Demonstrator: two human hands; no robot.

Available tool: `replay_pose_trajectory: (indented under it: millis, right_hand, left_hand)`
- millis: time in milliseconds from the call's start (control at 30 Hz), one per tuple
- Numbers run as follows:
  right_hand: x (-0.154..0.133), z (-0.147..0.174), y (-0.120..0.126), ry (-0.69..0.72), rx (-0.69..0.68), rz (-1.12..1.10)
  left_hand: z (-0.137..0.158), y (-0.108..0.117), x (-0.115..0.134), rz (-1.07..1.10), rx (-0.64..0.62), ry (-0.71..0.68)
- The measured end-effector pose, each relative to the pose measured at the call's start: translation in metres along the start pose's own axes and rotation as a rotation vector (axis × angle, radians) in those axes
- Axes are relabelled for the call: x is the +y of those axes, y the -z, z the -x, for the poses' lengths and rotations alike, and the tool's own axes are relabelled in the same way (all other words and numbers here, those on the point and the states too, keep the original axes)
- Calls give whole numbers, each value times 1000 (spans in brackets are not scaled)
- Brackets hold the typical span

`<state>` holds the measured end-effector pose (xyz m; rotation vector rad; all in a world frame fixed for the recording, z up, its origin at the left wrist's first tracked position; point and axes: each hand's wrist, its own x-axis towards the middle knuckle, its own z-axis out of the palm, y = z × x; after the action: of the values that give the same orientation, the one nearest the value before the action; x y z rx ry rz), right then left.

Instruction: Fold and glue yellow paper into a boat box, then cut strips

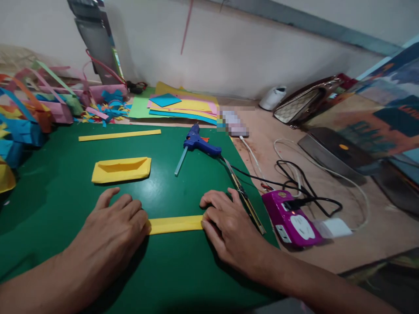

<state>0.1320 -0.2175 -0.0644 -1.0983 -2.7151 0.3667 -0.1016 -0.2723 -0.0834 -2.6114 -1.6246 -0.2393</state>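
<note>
A folded yellow paper strip point(176, 224) lies flat on the green board point(157, 270), stretched between my two hands. My left hand point(119, 222) has its fingers curled over the strip's left end, which is hidden beneath them. At the other end, the fingers of my right hand point(225, 222) pinch the paper against the board. Beyond my left hand sits a small yellow paper box point(121, 170) with an opening along its top. Farther back rests a narrow yellow strip point(119, 135). A blue glue gun point(203, 144) with a clear glue stick lies past my right hand.
A metal cutter or scissors-like tool point(247, 198) lies just beyond my right hand. On the right stand a purple power strip point(294, 220) and tangled cables. Coloured paper sheets point(183, 104) are stacked at the back; paper baskets point(59, 111) and scraps point(106, 111) crowd the left.
</note>
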Motion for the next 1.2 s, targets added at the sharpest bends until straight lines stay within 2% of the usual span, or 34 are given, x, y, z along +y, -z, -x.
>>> replay_pose_trajectory:
  millis: [267,800,1200]
  right_hand:
    - [0,-2,3,10,-51,22]
    - [0,-1,3,24,-45,43]
    - [0,2,0,120,74,220]
  left_hand:
    - [-1,3,1,8,-10,6]
    - [-1,2,0,26,-24,9]
    - [4,1,1,-30,-22,65]
